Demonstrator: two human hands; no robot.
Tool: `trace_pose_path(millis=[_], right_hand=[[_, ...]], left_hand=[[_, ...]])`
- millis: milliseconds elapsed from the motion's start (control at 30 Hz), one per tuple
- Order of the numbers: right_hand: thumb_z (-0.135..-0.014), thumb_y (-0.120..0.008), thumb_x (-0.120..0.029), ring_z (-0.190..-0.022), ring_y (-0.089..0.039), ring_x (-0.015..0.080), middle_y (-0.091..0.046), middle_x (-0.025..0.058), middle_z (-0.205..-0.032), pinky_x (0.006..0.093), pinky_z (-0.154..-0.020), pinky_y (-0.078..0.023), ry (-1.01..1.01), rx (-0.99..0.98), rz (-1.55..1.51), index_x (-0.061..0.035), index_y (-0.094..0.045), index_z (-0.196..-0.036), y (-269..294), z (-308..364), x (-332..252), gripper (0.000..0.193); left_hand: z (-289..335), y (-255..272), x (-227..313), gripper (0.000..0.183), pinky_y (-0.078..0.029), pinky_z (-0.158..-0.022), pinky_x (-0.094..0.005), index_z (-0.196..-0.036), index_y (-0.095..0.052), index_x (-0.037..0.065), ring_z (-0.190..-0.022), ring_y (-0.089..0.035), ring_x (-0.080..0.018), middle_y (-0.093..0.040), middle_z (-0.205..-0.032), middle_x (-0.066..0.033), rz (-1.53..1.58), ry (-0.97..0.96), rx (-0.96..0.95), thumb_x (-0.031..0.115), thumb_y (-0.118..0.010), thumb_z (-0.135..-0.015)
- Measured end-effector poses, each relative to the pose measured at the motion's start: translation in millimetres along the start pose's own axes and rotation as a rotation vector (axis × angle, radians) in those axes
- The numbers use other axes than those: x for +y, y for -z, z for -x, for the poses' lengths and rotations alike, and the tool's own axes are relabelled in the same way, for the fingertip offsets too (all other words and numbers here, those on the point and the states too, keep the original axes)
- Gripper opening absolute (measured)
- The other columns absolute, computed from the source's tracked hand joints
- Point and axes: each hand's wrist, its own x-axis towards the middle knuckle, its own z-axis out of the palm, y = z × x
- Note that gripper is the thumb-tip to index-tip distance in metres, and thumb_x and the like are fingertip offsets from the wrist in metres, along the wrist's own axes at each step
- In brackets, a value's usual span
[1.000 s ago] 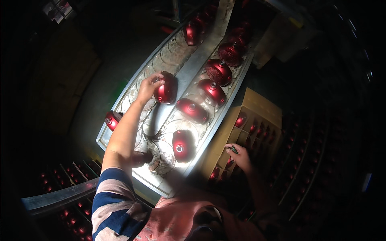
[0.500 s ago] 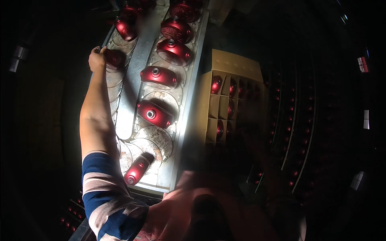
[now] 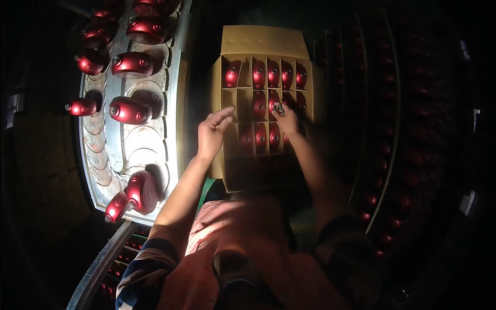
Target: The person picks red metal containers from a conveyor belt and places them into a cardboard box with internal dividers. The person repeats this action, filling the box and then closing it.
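Observation:
A cardboard box (image 3: 266, 41) with upright dividers stands in front of me, several glossy red bottles (image 3: 259, 74) with short necks sitting in its compartments. Over the box's left edge is my left hand (image 3: 213, 133), fingers stretched out and nothing seen in them. Beside it, the left compartments of the middle row look dark, without red showing. My right hand (image 3: 288, 120) reaches into the middle row from the right. Its fingertips are pinched at the neck of a red bottle (image 3: 273, 99), where something small and shiny shows; the lower part of that bottle is hidden.
To the left runs a metal conveyor (image 3: 144, 137) of overlapping plates, carrying several more red bottles (image 3: 130, 110). Two bottles touch at its near end. Dark racks (image 3: 385, 103) with rows of red pieces are on the right. A metal rail (image 3: 103, 266) lies at lower left.
My left hand has left the red bottle on the conveyor's far left side and come over to the box. My right hand now shows in the light at the box. The view has swung right.

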Motion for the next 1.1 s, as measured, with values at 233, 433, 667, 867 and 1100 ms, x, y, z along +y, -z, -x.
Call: trace_pose_path(millis=[233, 433, 667, 867, 1100], right_hand=[[-0.082, -0.069, -0.031, -0.098, -0.062, 0.0369, -0.067, 0.0152, -0.103, 0.0445, -0.082, -0.050, 0.084, -0.156, 0.231, -0.0233, -0.058, -0.123, -21, -37, 64, 0.043], [-0.079, -0.068, -0.043, -0.075, -0.064, 0.0388, -0.067, 0.0139, -0.077, 0.0500, -0.063, -0.049, 0.056, 0.033, 0.410, -0.0194, -0.064, -0.096, -19, -36, 84, 0.029], [-0.077, -0.065, 0.009, -0.064, -0.044, -0.0007, -0.051, -0.0082, -0.070, 0.0166, -0.056, -0.035, 0.291, 0.000, -0.565, -0.0024, -0.066, -0.085, 102, 2, 23, 0.013], [-0.073, -0.071, 0.002, -0.060, -0.039, 0.0000, -0.062, -0.0055, -0.078, 0.0164, -0.055, -0.032, 0.632, -0.259, -0.307, -0.0050, -0.068, -0.084, 179, 28, -157, 0.013], [-0.074, -0.070, -0.004, -0.062, -0.037, 0.0013, -0.058, -0.0085, -0.076, 0.0180, -0.057, -0.032, 0.846, -0.600, -0.330, -0.0041, -0.068, -0.083, 45, 7, -338, 0.009]], left_hand=[[-80, -110, -194, 0.052, -0.023, -0.113, -0.0444, -0.131, -0.055, 0.016, -0.134, -0.039, -0.0245, -0.053, -0.139, -0.0019, -0.803, -0.333, -0.181, 0.018, -0.069, -0.081], [-86, -146, -197, 0.030, -0.022, -0.114, -0.0495, -0.109, -0.070, 0.022, -0.131, -0.043, -0.0217, -0.063, -0.125, 0.0079, -0.899, -0.360, -0.095, 0.023, -0.069, -0.079], [-24, -110, -79, 0.031, -0.034, -0.107, -0.0459, -0.109, -0.070, 0.018, -0.125, -0.050, -0.0244, -0.065, -0.122, 0.0018, -0.493, -0.512, 0.042, 0.018, -0.072, -0.078], [125, -20, 41, 0.027, -0.043, -0.103, -0.0362, -0.110, -0.067, 0.000, -0.124, -0.053, -0.0262, -0.058, -0.127, -0.0205, 0.226, -0.346, 0.244, -0.001, -0.067, -0.083], [291, 67, 79, 0.028, -0.046, -0.100, -0.0391, -0.106, -0.068, -0.003, -0.118, -0.058, -0.0302, -0.063, -0.120, -0.0225, 0.149, -0.188, 0.482, -0.004, -0.068, -0.078]])
